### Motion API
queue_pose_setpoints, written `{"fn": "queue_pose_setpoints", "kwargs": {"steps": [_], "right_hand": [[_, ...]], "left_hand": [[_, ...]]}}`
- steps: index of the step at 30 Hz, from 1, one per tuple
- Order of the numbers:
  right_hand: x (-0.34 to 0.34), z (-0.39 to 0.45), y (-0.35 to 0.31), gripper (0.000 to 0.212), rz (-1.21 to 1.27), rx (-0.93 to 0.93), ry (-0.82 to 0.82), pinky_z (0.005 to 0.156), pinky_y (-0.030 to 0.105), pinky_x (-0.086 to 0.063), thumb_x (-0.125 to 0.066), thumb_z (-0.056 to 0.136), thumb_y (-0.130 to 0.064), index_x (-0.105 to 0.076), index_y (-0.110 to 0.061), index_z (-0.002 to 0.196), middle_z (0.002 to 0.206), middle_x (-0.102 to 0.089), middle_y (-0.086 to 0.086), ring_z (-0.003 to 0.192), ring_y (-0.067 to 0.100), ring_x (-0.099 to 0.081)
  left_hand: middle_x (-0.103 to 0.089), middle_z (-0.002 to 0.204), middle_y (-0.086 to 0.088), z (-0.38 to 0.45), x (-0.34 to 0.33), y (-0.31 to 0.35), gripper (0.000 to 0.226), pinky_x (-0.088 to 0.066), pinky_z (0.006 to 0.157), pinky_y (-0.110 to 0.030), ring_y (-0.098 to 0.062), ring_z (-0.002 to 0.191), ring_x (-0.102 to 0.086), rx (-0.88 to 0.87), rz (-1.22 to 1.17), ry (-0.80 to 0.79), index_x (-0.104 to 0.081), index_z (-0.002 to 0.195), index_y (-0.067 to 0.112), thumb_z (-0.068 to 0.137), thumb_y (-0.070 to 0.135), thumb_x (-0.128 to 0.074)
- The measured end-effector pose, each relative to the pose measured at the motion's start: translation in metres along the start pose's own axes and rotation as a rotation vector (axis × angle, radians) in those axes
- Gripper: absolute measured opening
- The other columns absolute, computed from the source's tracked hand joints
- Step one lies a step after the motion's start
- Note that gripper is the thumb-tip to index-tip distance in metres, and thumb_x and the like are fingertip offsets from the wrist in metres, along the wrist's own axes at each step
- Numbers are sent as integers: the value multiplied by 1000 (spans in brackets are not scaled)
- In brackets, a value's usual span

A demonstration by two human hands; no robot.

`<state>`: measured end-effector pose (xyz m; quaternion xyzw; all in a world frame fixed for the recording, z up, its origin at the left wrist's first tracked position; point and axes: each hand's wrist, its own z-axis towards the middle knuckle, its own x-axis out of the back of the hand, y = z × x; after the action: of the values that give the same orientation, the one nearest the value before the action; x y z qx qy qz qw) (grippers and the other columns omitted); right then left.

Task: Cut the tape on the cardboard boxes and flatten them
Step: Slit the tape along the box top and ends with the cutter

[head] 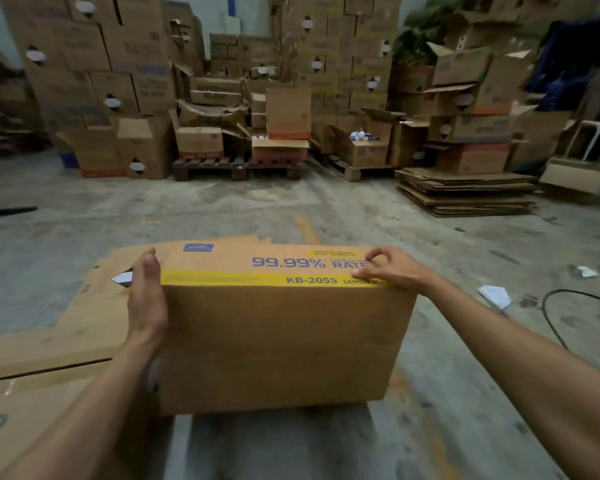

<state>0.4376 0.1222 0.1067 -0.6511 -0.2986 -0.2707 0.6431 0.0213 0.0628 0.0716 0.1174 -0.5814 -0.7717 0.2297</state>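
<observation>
A brown cardboard box (274, 344) with a yellow stripe and blue print is held up in front of me, its plain side facing the camera. My left hand (146, 299) lies flat against the box's left side, fingers straight, thumb over the top edge. My right hand (392, 270) grips the top right corner, fingers curled over the edge. No cutter shows in either hand. Flattened cardboard (66, 341) lies on the floor to the left, under and behind the box.
Tall stacks of cardboard boxes (118, 81) and wooden pallets (236, 168) line the far wall. A pile of flattened boxes (465, 192) sits at the back right. A black cable (551, 320) and paper scraps (496, 296) lie on the concrete floor to the right.
</observation>
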Motion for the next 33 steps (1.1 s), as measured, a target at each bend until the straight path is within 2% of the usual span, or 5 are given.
{"fn": "queue_pose_setpoints", "kwargs": {"steps": [7, 14, 25, 30, 33], "right_hand": [[12, 25, -7, 92, -291, 63, -322, 110, 41, -37, -76, 35, -84, -64, -44, 117, 134, -53, -7, 129, 14, -47], [-43, 55, 22, 66, -281, -30, 35, 90, 33, -44, -82, 63, -61, -68, -22, 114, 116, -57, 1, 112, 19, -54], [-132, 51, 40, 47, -401, -62, 426, 108, 51, -28, -39, 99, -53, -41, -41, 144, 155, -23, 17, 139, 37, -24], [-134, 48, 40, 83, -404, -39, 116, 113, 60, -10, -55, 77, -78, -20, -54, 148, 165, 0, 5, 150, 34, 5], [-123, 37, 60, 101, -117, -240, 273, 107, 62, -25, -70, 65, -76, -22, -47, 148, 161, -15, 5, 145, 35, -18]], "left_hand": [[-50, 142, -15, 43, -5, 11, 113, -32, 113, -48, -34, 130, -44, 471, 181, -111, -65, 126, 8, 76, 91, -6], [-60, 122, -3, 30, -16, -42, 72, -45, 90, -37, -24, 105, -57, 569, -101, -146, -56, 119, 25, 88, 79, -18], [-49, 146, -5, -35, 8, -151, 96, -27, 117, -45, -21, 137, -42, 343, 210, -197, -46, 145, 16, 82, 86, -23], [-50, 143, 3, -14, 3, -151, 97, -33, 114, -45, -21, 134, -45, 486, 173, -291, -42, 148, 29, 76, 89, -16], [-54, 139, 4, -15, 4, -148, 87, -39, 108, -43, -20, 129, -49, 503, 137, -347, -44, 146, 32, 82, 83, -15]]}}
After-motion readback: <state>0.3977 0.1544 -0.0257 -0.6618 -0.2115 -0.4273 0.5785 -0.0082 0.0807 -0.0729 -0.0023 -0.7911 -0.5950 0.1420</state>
